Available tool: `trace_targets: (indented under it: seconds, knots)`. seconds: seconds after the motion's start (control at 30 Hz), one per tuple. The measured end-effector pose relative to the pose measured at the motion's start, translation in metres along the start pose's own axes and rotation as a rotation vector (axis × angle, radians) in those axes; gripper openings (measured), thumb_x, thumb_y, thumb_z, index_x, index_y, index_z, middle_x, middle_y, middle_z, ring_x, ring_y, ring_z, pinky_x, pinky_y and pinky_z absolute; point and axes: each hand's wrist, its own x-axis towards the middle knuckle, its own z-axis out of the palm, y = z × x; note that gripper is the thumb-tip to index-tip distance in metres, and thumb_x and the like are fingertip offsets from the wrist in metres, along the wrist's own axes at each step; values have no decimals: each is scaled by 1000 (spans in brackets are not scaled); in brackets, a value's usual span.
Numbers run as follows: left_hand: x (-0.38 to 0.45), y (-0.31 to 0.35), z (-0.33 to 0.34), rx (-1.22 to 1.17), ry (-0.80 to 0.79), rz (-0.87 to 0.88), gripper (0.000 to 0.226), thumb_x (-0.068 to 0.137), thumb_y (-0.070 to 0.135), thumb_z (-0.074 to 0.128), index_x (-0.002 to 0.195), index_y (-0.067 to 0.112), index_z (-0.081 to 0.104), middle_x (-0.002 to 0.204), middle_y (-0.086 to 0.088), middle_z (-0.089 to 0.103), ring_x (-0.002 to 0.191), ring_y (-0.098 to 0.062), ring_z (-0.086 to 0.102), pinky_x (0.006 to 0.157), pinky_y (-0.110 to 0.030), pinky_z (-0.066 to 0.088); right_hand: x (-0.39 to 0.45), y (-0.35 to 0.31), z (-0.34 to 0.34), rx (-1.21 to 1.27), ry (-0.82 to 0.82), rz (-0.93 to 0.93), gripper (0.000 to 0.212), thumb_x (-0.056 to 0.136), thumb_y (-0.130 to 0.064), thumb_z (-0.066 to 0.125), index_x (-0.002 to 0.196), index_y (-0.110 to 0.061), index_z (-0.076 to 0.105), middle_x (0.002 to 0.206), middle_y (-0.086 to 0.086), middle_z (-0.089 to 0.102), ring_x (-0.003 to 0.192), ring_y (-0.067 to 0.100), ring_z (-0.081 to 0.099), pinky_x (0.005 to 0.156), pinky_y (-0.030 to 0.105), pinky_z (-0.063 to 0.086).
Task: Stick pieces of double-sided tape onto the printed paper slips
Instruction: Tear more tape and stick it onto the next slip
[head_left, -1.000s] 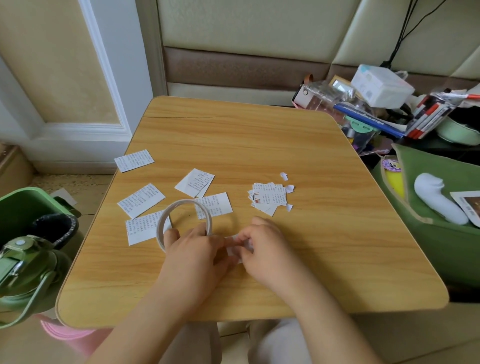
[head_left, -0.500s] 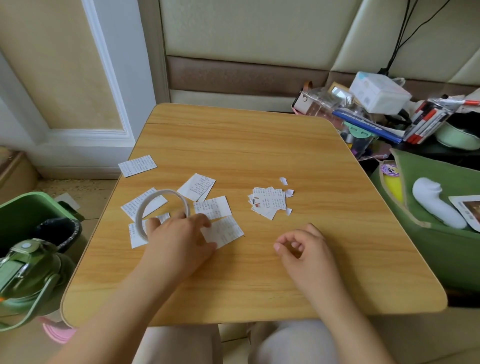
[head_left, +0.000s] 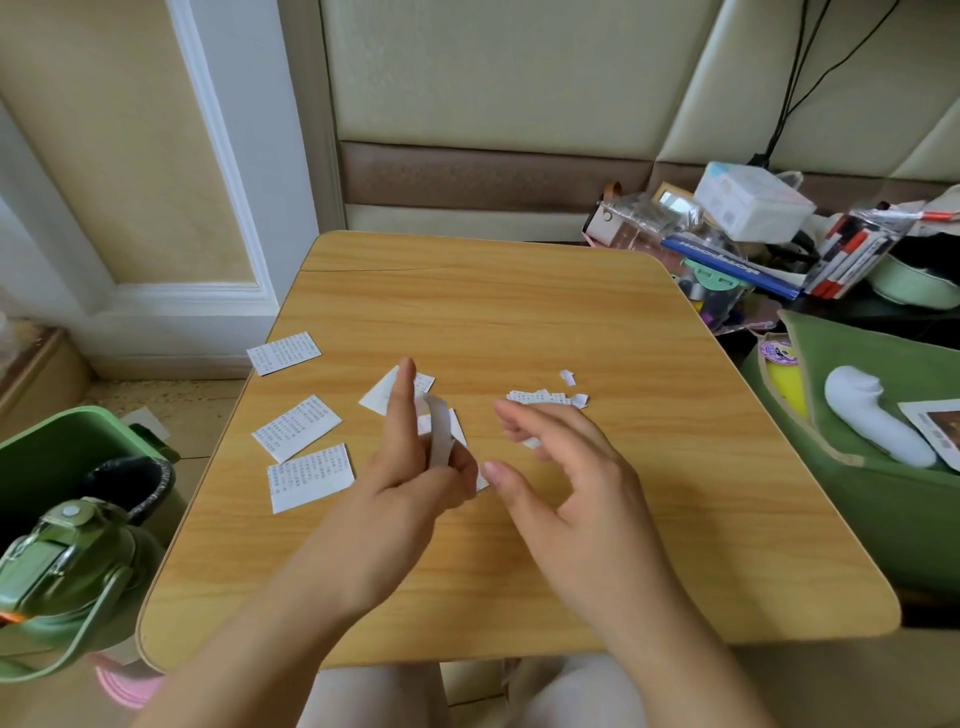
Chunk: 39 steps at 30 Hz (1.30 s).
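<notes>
Several printed paper slips lie on the wooden table (head_left: 519, 322): one at the far left (head_left: 284, 353), two nearer me (head_left: 296, 427) (head_left: 310, 477), and one (head_left: 379, 400) partly behind my left hand. A small heap of cut slips (head_left: 540, 397) sits at mid-table. My left hand (head_left: 410, 467) holds the white tape roll (head_left: 439, 436) edge-on above the table, index finger pointing up. My right hand (head_left: 561, 467) hovers beside it with relaxed fingers and holds nothing.
Small white paper bits (head_left: 567, 376) lie beside the heap. A green bin (head_left: 78, 452) and a green bottle (head_left: 57, 566) stand left of the table. A green bag (head_left: 857, 467) and cluttered stationery (head_left: 753, 249) crowd the right side.
My left hand lifted the tape roll off the slips and turned it edge-on, moving right. My right hand uncurled and rose toward the roll.
</notes>
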Motion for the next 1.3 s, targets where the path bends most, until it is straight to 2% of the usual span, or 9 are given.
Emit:
trace_targets:
  seconds: [0.1,0.2,0.4,0.6,0.8,0.97,1.13,1.2,1.3]
  knots:
    - [3,-4,1,-92,-7,-49,96,57,7,46,143,41,19,65,3,60,63,-8,55,62,-25,43,3,-9,1,17,-4,-80,34,85,-24,66,119,-18,65,113,-24,54,109,-12,51,91,5,37]
    - [1,-3,4,-142,-36,-39,92,54,4,44,141,31,31,66,0,60,65,-10,53,54,-21,45,3,-12,3,21,-2,-132,35,82,-26,60,115,-14,67,113,-15,58,107,-9,53,92,5,36]
    - [-10,10,12,-142,-69,10,86,59,8,44,141,31,27,74,14,63,73,5,58,66,-7,46,-1,-13,2,-17,81,-184,19,81,-16,61,96,-17,71,109,-9,62,76,2,56,80,13,46]
    - [-13,7,12,53,4,19,59,89,26,54,139,37,26,86,20,67,76,0,55,82,-27,44,-1,-17,-8,156,108,-9,12,76,-9,69,76,-20,66,95,-18,68,84,2,62,78,7,42]
    - [-15,13,13,157,91,-39,11,91,25,56,101,22,59,72,10,72,61,-9,51,60,-19,42,-6,-17,-9,221,126,197,7,80,-27,64,83,-33,62,95,-24,70,93,16,63,85,41,51]
    - [-17,18,17,170,138,-27,16,91,26,57,78,21,65,62,7,68,57,-14,46,57,-28,39,-7,-18,-10,233,116,209,12,80,-29,66,89,-36,62,97,-23,70,90,14,65,85,38,52]
    - [-18,20,18,251,188,8,18,91,23,56,75,18,63,59,6,67,41,-3,39,43,-16,33,-5,-17,-14,234,71,161,41,79,-32,66,112,-47,47,99,-19,70,101,13,64,90,30,48]
    - [-19,21,18,302,190,35,19,91,24,55,75,19,63,60,7,66,37,-1,40,40,-12,30,-4,-16,-15,121,51,90,47,81,-24,65,122,-41,50,103,-18,67,107,10,60,91,24,46]
    - [-20,22,19,337,202,65,20,91,24,56,73,19,62,60,7,66,38,1,43,41,-11,31,-2,-16,-13,-25,44,-16,31,84,-23,61,115,-27,63,109,-17,61,107,0,56,92,13,42]
